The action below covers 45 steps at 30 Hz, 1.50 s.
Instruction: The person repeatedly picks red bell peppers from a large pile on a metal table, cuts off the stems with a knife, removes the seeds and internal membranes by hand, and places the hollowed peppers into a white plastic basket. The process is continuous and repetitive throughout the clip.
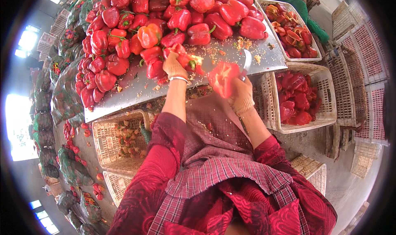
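My left hand, in a tan knit glove, is at the near edge of a heap of red bell peppers on a metal table. Its fingers are on a red pepper piece, partly hidden by the hand. Close by lies a cut piece with a green stem. My right hand, gloved too, holds a blurred, opened red pepper and a knife with a curved blade that points away from me. Seeds are scattered between the hands.
At the right, a white crate and a plastic basket hold cut red peppers. A basket with cores and scraps stands below the table at left. Stacked crates stand far right, filled net sacks far left.
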Each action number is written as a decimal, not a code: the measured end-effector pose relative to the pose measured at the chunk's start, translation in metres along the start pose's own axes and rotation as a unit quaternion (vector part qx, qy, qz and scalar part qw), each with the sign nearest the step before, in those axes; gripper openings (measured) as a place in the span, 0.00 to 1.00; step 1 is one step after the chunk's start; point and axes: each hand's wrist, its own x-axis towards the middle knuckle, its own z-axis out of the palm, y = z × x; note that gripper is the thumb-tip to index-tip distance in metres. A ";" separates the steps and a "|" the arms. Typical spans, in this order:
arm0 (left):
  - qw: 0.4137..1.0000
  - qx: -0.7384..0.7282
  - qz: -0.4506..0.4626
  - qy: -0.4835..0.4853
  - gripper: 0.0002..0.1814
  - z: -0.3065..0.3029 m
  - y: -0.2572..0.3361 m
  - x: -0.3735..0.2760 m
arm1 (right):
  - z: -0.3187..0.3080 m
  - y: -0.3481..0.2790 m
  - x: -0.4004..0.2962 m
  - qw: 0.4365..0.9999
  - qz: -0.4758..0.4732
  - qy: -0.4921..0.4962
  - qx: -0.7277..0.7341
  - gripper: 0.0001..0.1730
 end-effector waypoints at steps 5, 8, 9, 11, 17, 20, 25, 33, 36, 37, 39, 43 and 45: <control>0.899 0.386 0.197 0.054 0.25 -0.004 0.027 0.024 | -0.058 -0.021 0.011 0.952 -0.177 -0.139 -0.208 0.22; 0.740 0.579 0.338 -0.048 0.45 -0.007 0.050 0.013 | -0.068 -0.029 0.016 0.964 0.100 -0.213 0.122 0.23; 0.664 0.584 0.466 -0.013 0.44 -0.004 0.057 -0.005 | -0.063 -0.028 0.020 0.976 0.085 -0.179 0.087 0.22; 0.607 0.508 0.587 -0.168 0.29 0.013 0.091 -0.083 | -0.048 -0.025 0.024 0.992 0.058 -0.111 0.018 0.20; 0.430 0.534 0.574 -0.447 0.13 0.022 0.071 -0.158 | -0.003 -0.030 0.006 0.983 0.019 -0.133 -0.129 0.12; 0.463 0.455 0.543 -0.533 0.10 0.014 0.072 -0.142 | -0.006 -0.037 -0.001 0.974 0.006 -0.146 -0.175 0.16; 0.780 0.409 0.266 -0.393 0.08 0.007 0.114 -0.100 | -0.017 -0.056 -0.014 0.984 0.057 -0.101 -0.134 0.16; 0.370 0.601 0.470 -0.530 0.07 -0.017 0.062 -0.162 | 0.008 -0.059 -0.023 0.968 0.069 -0.095 -0.220 0.16; 0.459 0.625 0.397 -0.492 0.05 -0.020 0.047 -0.149 | -0.017 -0.060 -0.024 0.989 0.063 -0.042 -0.128 0.17; 0.514 0.615 0.406 -0.439 0.05 -0.032 0.042 -0.134 | -0.024 -0.062 -0.027 0.996 0.027 0.007 -0.090 0.17; 0.618 0.578 0.420 -0.329 0.04 -0.059 0.040 -0.097 | -0.021 -0.087 -0.037 0.980 -0.077 0.041 -0.180 0.17; 0.635 0.547 0.447 -0.314 0.09 -0.064 0.070 -0.095 | 0.008 -0.107 -0.046 0.806 -0.316 0.064 -0.496 0.17; 0.637 0.604 0.404 -0.257 0.17 -0.051 0.089 -0.070 | -0.009 -0.087 -0.001 0.540 -0.432 0.044 -0.721 0.20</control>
